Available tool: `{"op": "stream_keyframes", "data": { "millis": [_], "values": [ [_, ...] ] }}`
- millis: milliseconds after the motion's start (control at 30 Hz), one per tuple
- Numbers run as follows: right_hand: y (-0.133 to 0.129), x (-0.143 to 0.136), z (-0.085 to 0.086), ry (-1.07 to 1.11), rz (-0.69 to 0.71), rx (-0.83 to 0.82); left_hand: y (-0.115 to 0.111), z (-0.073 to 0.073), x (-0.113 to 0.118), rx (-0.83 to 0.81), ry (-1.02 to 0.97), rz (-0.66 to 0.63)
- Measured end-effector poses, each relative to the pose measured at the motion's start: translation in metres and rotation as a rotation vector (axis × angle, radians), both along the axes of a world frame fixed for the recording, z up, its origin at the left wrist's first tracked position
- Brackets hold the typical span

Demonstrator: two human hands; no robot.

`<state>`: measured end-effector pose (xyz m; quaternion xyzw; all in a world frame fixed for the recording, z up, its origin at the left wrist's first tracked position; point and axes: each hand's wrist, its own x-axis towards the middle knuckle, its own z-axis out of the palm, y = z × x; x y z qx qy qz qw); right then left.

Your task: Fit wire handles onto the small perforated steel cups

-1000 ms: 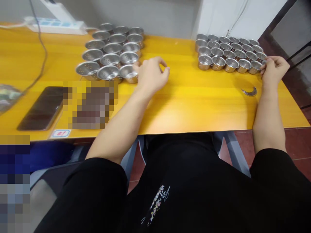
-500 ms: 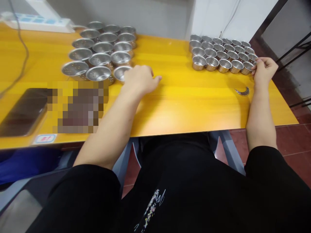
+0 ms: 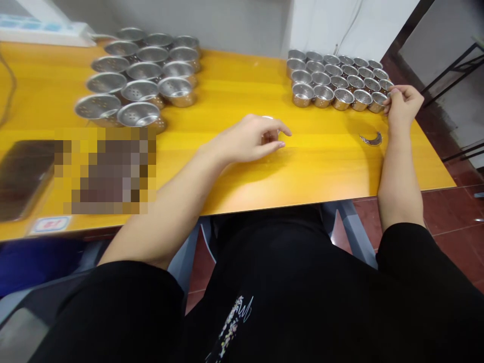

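Observation:
My left hand (image 3: 247, 138) is over the middle of the table, its fingers curled around a small metal cup (image 3: 267, 118) mostly hidden behind them. My right hand (image 3: 406, 103) is at the right end of a block of perforated metal cups (image 3: 344, 97), thumb and fingers closed at the front corner cup (image 3: 378, 102). On the table left of my right forearm lies a silver crescent-shaped piece (image 3: 372, 139). Further left, more perforated metal cups (image 3: 138, 115) stand upright in rows, the front place of their right column vacant.
A yellow table (image 3: 242, 91) carries everything. A dark phone-like slab (image 3: 28, 171) and a pixelated patch (image 3: 109, 169) are at the left, above a small label card (image 3: 50, 224). At the back left lies a white power strip (image 3: 49, 33); a wall stands behind.
My left hand has moved right from the left group, taking its front right cup along. My right hand stays at the corner of the right group. The whole view has shifted slightly.

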<state>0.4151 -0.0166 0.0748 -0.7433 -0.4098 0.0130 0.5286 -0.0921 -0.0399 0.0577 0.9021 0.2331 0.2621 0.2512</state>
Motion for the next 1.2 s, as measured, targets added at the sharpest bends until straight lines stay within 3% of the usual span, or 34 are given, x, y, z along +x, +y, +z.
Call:
{"op": "stream_keyframes", "data": {
  "millis": [200,333,500,600,733,833,967,1100,1200],
  "values": [
    [0.004,0.001,-0.001,-0.103,0.007,-0.092,0.009,0.0,-0.006,0.028,-0.231,0.177],
    [-0.008,-0.005,0.016,-0.209,0.0,-0.131,0.024,-0.01,-0.011,0.042,-0.25,0.235],
    [-0.076,-0.026,0.052,-0.299,0.101,-0.12,0.032,-0.031,-0.006,-0.051,-0.237,0.269],
    [-0.121,-0.033,0.055,-0.273,0.1,-0.243,0.034,-0.04,-0.001,-0.093,-0.226,0.27],
    [-0.146,-0.028,0.041,-0.321,0.07,-0.41,0.037,-0.046,0.002,-0.116,-0.217,0.286],
    [-0.146,-0.024,0.028,-0.357,0.025,-0.44,0.039,-0.047,0.002,-0.142,-0.221,0.31],
    [-0.149,-0.021,0.001,-0.354,0.074,-0.555,0.039,-0.045,0.002,-0.189,-0.204,0.342],
    [-0.167,-0.007,-0.039,-0.461,0.114,-0.453,0.037,-0.044,0.003,-0.191,-0.201,0.343],
    [-0.183,0.007,-0.057,-0.529,0.148,-0.388,0.036,-0.044,0.003,-0.18,-0.203,0.334]
  ]
}}
